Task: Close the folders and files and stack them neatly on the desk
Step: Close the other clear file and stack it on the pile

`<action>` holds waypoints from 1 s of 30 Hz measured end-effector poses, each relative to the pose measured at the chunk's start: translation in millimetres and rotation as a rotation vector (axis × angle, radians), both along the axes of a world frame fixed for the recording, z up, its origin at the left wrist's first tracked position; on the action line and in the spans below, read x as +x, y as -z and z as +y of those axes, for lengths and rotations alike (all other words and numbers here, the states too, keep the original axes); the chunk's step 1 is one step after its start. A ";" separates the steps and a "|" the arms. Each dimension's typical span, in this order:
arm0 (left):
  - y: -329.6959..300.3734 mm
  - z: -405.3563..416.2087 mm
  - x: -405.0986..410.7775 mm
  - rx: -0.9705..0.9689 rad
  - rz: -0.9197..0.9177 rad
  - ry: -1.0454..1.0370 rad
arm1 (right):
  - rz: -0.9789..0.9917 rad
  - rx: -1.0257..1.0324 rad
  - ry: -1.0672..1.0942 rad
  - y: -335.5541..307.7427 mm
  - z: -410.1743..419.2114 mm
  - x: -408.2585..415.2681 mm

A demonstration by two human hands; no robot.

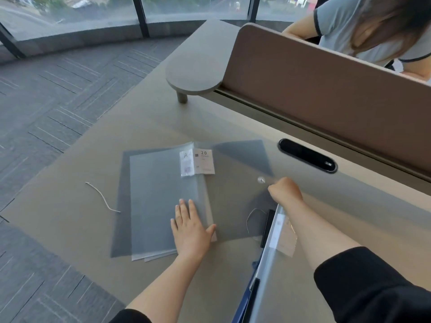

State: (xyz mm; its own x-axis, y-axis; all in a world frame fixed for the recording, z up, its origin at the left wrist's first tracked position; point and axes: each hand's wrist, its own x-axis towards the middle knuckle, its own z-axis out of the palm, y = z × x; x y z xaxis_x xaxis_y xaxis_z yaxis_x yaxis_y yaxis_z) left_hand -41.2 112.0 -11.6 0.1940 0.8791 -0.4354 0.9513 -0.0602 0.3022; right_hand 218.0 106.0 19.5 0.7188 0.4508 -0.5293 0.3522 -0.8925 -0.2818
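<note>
A translucent clear folder (158, 201) with an "A4 / 20" label (197, 163) lies shut on the desk, on top of a dark grey sheet (120, 206). My left hand (190, 227) rests flat on the folder's lower right corner, fingers spread. To its right lies a grey envelope folder (233, 201) with its triangular flap (245, 155) folded open and a metal button (261, 180). My right hand (285, 191) is curled beside the button, at the flap's tip, and seems to pinch it. Another clear folder (275, 231) leans under my right forearm, with a black one (268, 227) and a blue one (247, 299).
A loose white string (102, 197) lies left of the folders, and another string (250, 217) loops on the grey envelope. A black cable slot (307, 158) is set in the desk (70, 217). Behind a brown partition (326, 89) sits another person (373, 26). A round shelf (193, 73) stands beyond.
</note>
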 end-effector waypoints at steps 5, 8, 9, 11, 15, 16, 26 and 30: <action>5.3 1.0 -6.9 0.034 -0.014 -0.044 | 0.039 0.031 0.090 7.7 8.9 1.5; 6.6 5.1 -13.3 0.055 -0.013 -0.089 | 0.077 0.035 0.105 11.5 14.2 -1.4; 6.3 6.9 -14.9 0.057 -0.017 -0.101 | 0.092 0.048 0.116 12.1 17.4 -2.9; 5.3 10.7 -18.7 0.062 -0.024 -0.117 | 0.123 0.071 0.121 12.5 25.8 -6.8; 2.3 18.5 -27.6 0.064 -0.029 -0.189 | 0.151 0.083 0.110 12.4 37.3 -16.2; 2.1 20.3 -30.9 0.062 -0.026 -0.197 | 0.173 0.092 0.136 11.6 37.5 -19.5; -2.8 28.3 -54.5 0.060 -0.082 -0.272 | 0.295 0.441 0.080 -2.6 37.0 -64.5; -9.1 32.8 -60.6 0.052 -0.178 -0.329 | 0.439 0.635 0.126 -20.2 32.8 -83.7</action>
